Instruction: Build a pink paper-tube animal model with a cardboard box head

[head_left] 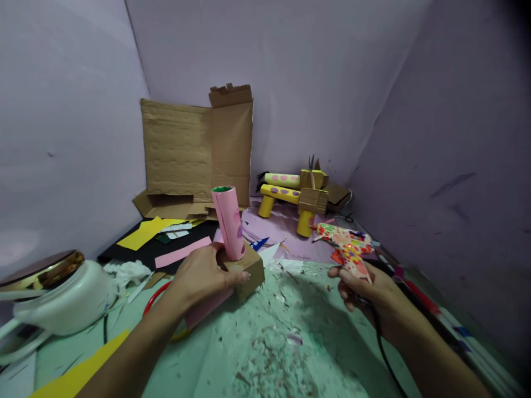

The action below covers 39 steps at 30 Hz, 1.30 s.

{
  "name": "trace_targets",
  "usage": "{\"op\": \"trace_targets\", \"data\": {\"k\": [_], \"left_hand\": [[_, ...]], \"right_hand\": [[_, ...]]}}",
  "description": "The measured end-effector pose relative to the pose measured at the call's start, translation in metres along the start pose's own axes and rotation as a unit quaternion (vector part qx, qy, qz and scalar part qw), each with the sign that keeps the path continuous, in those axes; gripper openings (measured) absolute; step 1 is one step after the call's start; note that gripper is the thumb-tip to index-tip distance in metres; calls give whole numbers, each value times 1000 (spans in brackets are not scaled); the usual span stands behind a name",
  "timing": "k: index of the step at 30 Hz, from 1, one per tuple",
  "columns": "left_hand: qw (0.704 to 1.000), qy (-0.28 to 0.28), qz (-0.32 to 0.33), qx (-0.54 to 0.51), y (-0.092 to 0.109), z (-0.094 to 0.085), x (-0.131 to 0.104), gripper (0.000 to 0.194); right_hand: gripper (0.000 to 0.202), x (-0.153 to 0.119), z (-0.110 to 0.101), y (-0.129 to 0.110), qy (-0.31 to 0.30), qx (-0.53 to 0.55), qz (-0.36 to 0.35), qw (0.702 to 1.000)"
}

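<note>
My left hand (209, 273) grips a small brown cardboard box (253, 271), thumb along its near face. On top of the box stands a pink paper tube (229, 221) with purple spots and a green inside, leaning slightly left. Another pink piece (209, 309) extends from under my left hand, partly hidden by it. In my right hand (365, 287) is a flower-patterned glue gun (348, 243), held by its handle, its nozzle pointing left and a black cord hanging down. The nozzle is apart from the box.
Yellow cardboard animal figures (286, 193) stand at the back right. Behind on the left is an opened cardboard box (178, 149). A white pot-like container (66, 301) sits at far left, near yellow paper (143, 232) and a pink strip (182, 252). Markers (418, 296) line the right edge.
</note>
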<state>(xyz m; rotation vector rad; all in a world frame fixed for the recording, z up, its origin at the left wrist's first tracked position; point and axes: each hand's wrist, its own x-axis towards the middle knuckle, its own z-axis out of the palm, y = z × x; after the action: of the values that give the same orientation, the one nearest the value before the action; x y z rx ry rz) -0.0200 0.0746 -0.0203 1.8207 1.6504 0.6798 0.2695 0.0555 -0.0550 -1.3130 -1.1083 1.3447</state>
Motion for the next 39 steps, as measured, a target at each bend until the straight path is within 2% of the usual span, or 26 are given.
{"op": "trace_targets", "data": {"k": [2, 5, 10, 13, 20, 25, 29, 32, 34, 35, 37, 39], "left_hand": [[999, 14, -5, 30, 4, 4, -1, 60], [996, 30, -11, 85, 9, 9, -4, 61], [993, 37, -10, 115, 11, 13, -8, 56], [991, 38, 1, 128, 12, 15, -11, 50], [984, 60, 17, 167, 19, 17, -14, 50], [994, 74, -3, 81, 14, 20, -9, 58], [999, 31, 24, 34, 13, 29, -7, 61], [999, 8, 22, 22, 13, 29, -6, 61], [1000, 11, 17, 17, 12, 25, -4, 61], [1000, 14, 18, 12, 12, 23, -3, 59], [1000, 17, 22, -4, 11, 20, -1, 56], [999, 16, 24, -26, 11, 17, 0, 54]], "right_hand": [[45, -4, 6, 1, -39, 7, -18, 999], [37, -13, 19, 4, -81, -1, -52, 995], [26, -26, 33, 2, -70, -159, -142, 974], [22, -31, 37, -1, -74, -199, -172, 962], [16, -29, 36, 3, -57, -160, -176, 970], [22, -28, 32, 2, -22, -102, -151, 983], [31, -27, 26, 4, 5, -23, -138, 990], [26, -25, 22, 8, 18, -69, -176, 982], [16, -24, 22, 10, 53, -155, -252, 954], [15, -24, 22, 11, 72, -198, -309, 928], [30, -25, 23, 9, 82, -260, -434, 859], [47, -26, 24, 7, 64, -303, -528, 791]]}}
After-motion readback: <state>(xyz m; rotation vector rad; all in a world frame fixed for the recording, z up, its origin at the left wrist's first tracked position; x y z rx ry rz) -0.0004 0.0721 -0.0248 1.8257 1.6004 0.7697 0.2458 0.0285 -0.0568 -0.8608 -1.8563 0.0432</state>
